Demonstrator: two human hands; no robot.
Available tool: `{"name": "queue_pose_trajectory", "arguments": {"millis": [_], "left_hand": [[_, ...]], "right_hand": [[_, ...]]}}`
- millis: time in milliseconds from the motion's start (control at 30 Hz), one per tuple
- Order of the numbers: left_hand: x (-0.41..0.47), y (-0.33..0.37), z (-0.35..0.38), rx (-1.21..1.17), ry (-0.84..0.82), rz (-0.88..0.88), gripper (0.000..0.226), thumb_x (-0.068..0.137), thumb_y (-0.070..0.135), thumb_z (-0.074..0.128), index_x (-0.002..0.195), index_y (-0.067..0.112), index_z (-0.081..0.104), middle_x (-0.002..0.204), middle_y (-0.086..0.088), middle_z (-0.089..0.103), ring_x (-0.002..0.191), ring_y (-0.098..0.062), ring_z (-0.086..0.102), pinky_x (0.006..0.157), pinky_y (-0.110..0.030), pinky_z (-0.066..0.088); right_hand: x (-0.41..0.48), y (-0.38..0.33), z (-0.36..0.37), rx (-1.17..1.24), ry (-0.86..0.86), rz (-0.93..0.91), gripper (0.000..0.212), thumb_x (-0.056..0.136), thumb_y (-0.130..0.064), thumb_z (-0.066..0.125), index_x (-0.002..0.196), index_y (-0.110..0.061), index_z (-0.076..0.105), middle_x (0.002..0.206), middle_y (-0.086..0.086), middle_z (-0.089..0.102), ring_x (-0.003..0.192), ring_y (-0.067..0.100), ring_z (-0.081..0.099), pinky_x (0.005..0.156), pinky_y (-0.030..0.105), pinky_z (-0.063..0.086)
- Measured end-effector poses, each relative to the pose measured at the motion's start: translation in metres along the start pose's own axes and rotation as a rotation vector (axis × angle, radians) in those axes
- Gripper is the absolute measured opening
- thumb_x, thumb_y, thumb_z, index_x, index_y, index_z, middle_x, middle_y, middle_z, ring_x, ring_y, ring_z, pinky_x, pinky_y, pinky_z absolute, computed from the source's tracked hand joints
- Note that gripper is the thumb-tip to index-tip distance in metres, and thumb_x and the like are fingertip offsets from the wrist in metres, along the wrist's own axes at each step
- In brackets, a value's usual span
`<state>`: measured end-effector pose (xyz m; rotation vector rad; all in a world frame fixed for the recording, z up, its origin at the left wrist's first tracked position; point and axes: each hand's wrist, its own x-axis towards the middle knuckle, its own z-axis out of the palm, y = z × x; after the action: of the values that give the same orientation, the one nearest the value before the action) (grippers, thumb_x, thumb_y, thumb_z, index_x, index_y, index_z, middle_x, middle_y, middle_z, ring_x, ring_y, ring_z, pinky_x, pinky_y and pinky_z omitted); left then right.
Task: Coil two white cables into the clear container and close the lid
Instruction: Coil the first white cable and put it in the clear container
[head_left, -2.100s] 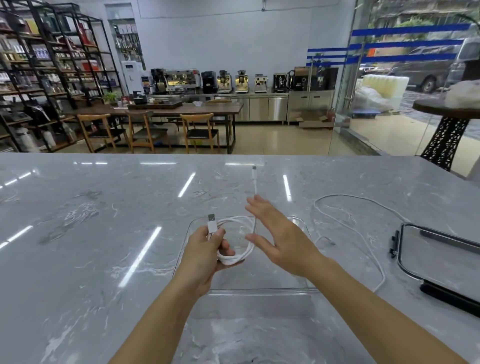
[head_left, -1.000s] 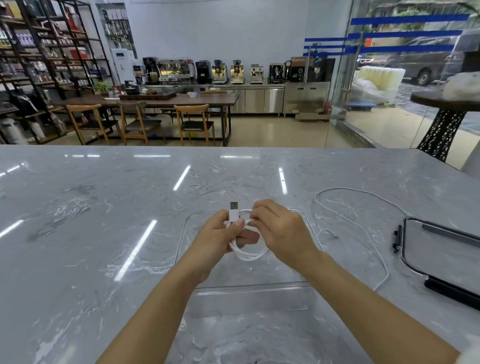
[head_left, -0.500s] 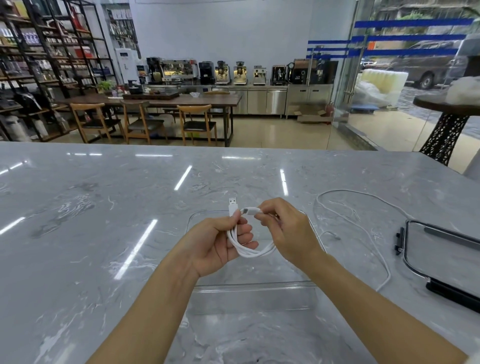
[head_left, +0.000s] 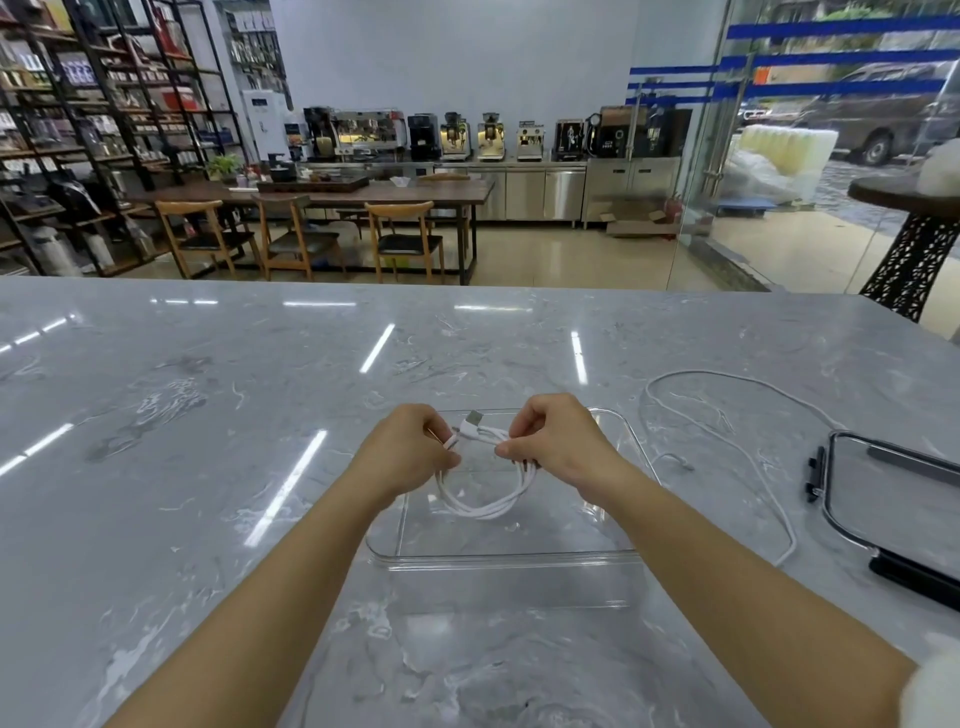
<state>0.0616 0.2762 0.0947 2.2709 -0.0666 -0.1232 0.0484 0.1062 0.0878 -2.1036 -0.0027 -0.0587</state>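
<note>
Just coiled cable (head_left: 485, 499) above container rim (head_left: 498, 560)

Both forearms bare; left hand (head_left: 410, 452), right hand (head_left: 558, 441) ungloved (no rings, no watch).

A grey marble surface (head_left: 208, 415) spreads beneath the hands. Far beyond them stand a wooden table (head_left: 322, 193) with chairs (head_left: 402, 236), coffee machines (head_left: 483, 136) and shelving (head_left: 78, 130).
</note>
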Motion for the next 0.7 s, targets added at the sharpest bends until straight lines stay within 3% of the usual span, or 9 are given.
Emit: {"name": "queue_pose_trajectory", "arguments": {"millis": [133,200,267,333,400,500,700], "left_hand": [[0.004,0.007,0.003,0.479,0.037,0.063,0.012,0.082,0.013,0.062,0.093,0.009,0.059,0.088,-0.008,0.063,0.079,-0.027,0.059,0.065,-0.033,0.046],[0.005,0.009,0.009,0.653,0.045,0.090,0.013,0.085,0.010,0.055,0.097,0.007,0.057,0.089,-0.008,0.057,0.078,-0.026,0.054,0.062,-0.031,0.040],[0.007,0.007,0.016,0.778,0.017,0.119,0.021,0.084,0.006,0.049,0.103,0.005,0.057,0.101,-0.012,0.059,0.091,-0.028,0.056,0.067,-0.031,0.041],[0.011,0.001,0.023,0.867,-0.036,0.132,0.035,0.085,0.008,0.047,0.119,0.009,0.055,0.118,-0.012,0.058,0.108,-0.028,0.054,0.077,-0.033,0.045],[0.014,-0.003,0.029,0.946,-0.076,0.131,0.042,0.087,0.010,0.046,0.128,0.016,0.049,0.122,-0.009,0.058,0.111,-0.027,0.055,0.081,-0.032,0.045],[0.018,-0.006,0.034,1.067,-0.152,0.157,0.036,0.089,0.012,0.045,0.125,0.014,0.050,0.123,-0.009,0.059,0.111,-0.026,0.057,0.084,-0.032,0.044],[0.023,-0.017,0.044,1.081,-0.248,0.128,0.035,0.091,0.016,0.042,0.125,0.007,0.044,0.130,-0.014,0.054,0.118,-0.031,0.053,0.092,-0.035,0.041]], "right_hand": [[0.014,-0.008,0.009,-0.191,-0.040,-0.003,0.024,0.068,-0.010,0.079,0.076,-0.012,0.057,0.080,0.004,0.058,0.076,0.023,0.058,0.067,0.032,0.049],[0.021,-0.010,0.015,-0.300,-0.072,0.002,0.022,0.070,-0.011,0.077,0.079,-0.010,0.057,0.083,0.006,0.059,0.078,0.023,0.058,0.067,0.030,0.046],[0.026,-0.010,0.022,-0.391,-0.119,0.013,0.021,0.071,-0.011,0.077,0.078,-0.009,0.058,0.085,0.008,0.062,0.081,0.025,0.061,0.067,0.030,0.047],[0.032,-0.006,0.031,-0.500,-0.149,0.016,0.018,0.073,-0.010,0.075,0.082,-0.008,0.059,0.094,0.013,0.065,0.087,0.028,0.062,0.070,0.032,0.050],[0.035,0.000,0.039,-0.631,-0.173,-0.004,0.014,0.080,-0.007,0.066,0.092,-0.004,0.060,0.102,0.015,0.064,0.090,0.030,0.061,0.073,0.033,0.048],[0.036,0.010,0.046,-0.738,-0.225,-0.026,0.016,0.083,-0.003,0.055,0.099,-0.003,0.058,0.109,0.018,0.059,0.092,0.033,0.058,0.071,0.032,0.043],[0.033,0.016,0.044,-0.752,-0.274,-0.003,0.021,0.083,-0.007,0.059,0.104,-0.003,0.057,0.113,0.019,0.059,0.101,0.034,0.058,0.075,0.032,0.042]]}}
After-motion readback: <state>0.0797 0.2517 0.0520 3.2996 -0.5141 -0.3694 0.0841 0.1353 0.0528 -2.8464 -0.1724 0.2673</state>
